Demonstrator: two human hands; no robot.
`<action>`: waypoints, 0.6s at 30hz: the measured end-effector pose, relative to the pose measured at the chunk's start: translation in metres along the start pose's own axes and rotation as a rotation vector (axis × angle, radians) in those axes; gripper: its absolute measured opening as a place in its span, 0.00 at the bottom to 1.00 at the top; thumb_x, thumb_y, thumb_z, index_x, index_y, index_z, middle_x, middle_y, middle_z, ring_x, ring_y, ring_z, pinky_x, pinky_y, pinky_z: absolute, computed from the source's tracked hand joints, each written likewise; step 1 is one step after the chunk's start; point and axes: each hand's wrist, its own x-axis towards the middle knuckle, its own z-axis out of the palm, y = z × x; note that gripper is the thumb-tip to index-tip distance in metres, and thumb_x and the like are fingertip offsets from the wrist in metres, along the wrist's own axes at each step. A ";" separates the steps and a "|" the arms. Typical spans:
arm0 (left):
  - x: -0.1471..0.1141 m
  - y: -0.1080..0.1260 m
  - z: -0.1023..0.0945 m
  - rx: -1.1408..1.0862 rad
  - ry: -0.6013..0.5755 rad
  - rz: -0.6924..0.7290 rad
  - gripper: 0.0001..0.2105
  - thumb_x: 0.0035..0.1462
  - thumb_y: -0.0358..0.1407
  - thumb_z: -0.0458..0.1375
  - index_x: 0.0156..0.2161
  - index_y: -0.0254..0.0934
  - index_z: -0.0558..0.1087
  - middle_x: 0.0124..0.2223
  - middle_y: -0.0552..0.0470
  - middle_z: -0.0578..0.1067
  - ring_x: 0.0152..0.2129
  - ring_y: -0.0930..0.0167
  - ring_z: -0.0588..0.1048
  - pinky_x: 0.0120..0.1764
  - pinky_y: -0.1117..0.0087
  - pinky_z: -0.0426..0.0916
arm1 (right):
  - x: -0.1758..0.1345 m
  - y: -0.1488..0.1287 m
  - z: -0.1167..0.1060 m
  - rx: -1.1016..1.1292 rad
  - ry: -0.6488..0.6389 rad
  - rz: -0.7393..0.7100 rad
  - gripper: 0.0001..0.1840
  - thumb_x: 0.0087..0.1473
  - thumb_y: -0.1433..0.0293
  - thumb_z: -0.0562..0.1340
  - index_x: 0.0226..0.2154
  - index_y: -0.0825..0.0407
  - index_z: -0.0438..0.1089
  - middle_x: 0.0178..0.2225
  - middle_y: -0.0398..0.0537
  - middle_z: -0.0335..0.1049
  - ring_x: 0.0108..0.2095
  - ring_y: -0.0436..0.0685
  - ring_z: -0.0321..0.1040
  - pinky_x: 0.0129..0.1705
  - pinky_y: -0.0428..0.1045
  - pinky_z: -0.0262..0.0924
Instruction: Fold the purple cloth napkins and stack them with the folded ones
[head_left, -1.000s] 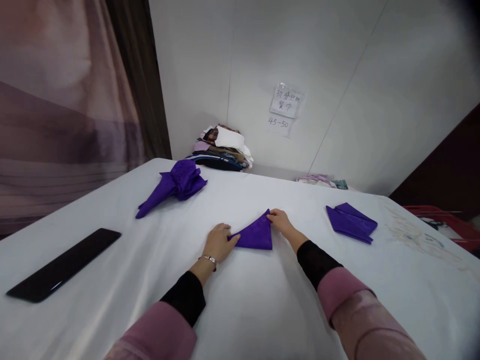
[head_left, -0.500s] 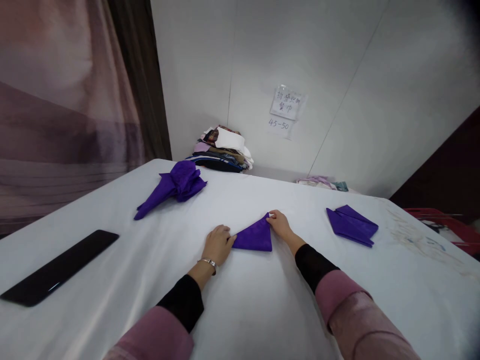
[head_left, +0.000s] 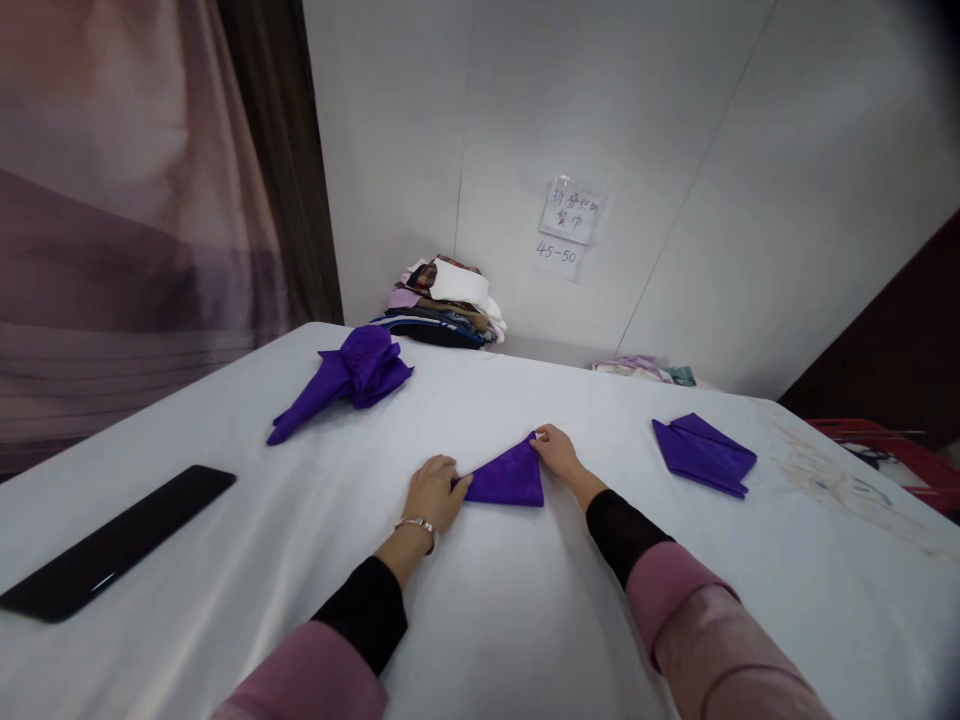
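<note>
A purple cloth napkin (head_left: pixel 506 478), folded into a roughly triangular shape, lies on the white-covered table between my two hands. My left hand (head_left: pixel 436 493) is closed on its narrow left end, the thumb at the edge and that tip partly hidden by the fingers. At the upper right corner, my right hand (head_left: pixel 556 449) pinches the cloth between thumb and fingers. Off to the right rests a second purple napkin (head_left: pixel 705 456), folded flat with pointed corners. A bunched heap of purple cloth (head_left: pixel 367 365) lies at the back left.
A long black glossy panel (head_left: pixel 120 540) lies on the tablecloth (head_left: pixel 525 630) at the left. Behind the table's far edge are a pile of folded clothes (head_left: pixel 450 300) and more fabric (head_left: pixel 634 367). A paper sign (head_left: pixel 571 212) hangs on the wall. A red crate (head_left: pixel 900 455) stands at the right.
Both hands stay on the napkin, with only a slight shift of the left fingers at its narrow end. The whole view has moved slightly.
</note>
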 end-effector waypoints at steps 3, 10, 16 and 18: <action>0.000 -0.003 0.002 -0.014 0.033 -0.018 0.07 0.53 0.38 0.57 0.27 0.37 0.70 0.42 0.47 0.73 0.44 0.65 0.68 0.49 0.62 0.62 | 0.000 -0.001 -0.001 -0.016 -0.005 -0.002 0.13 0.48 0.69 0.60 0.39 0.53 0.68 0.31 0.44 0.71 0.31 0.52 0.67 0.32 0.45 0.56; 0.000 -0.007 0.005 -0.037 0.044 0.029 0.09 0.54 0.36 0.56 0.23 0.38 0.69 0.43 0.48 0.73 0.46 0.65 0.68 0.50 0.62 0.61 | 0.001 -0.003 0.000 -0.046 -0.001 0.004 0.12 0.48 0.68 0.61 0.38 0.53 0.68 0.33 0.45 0.72 0.33 0.52 0.67 0.33 0.45 0.56; -0.001 -0.004 0.004 -0.013 0.002 0.013 0.10 0.55 0.35 0.55 0.23 0.38 0.70 0.45 0.48 0.73 0.48 0.64 0.66 0.51 0.60 0.60 | 0.001 -0.003 0.001 -0.071 -0.002 0.016 0.10 0.49 0.67 0.61 0.36 0.52 0.69 0.35 0.47 0.72 0.36 0.53 0.68 0.34 0.45 0.56; -0.001 -0.004 0.003 -0.004 -0.009 0.004 0.10 0.55 0.35 0.55 0.24 0.38 0.70 0.45 0.48 0.73 0.49 0.64 0.66 0.52 0.60 0.59 | 0.001 -0.004 0.001 -0.080 -0.003 0.021 0.10 0.49 0.66 0.61 0.36 0.52 0.69 0.35 0.47 0.73 0.35 0.53 0.68 0.34 0.45 0.56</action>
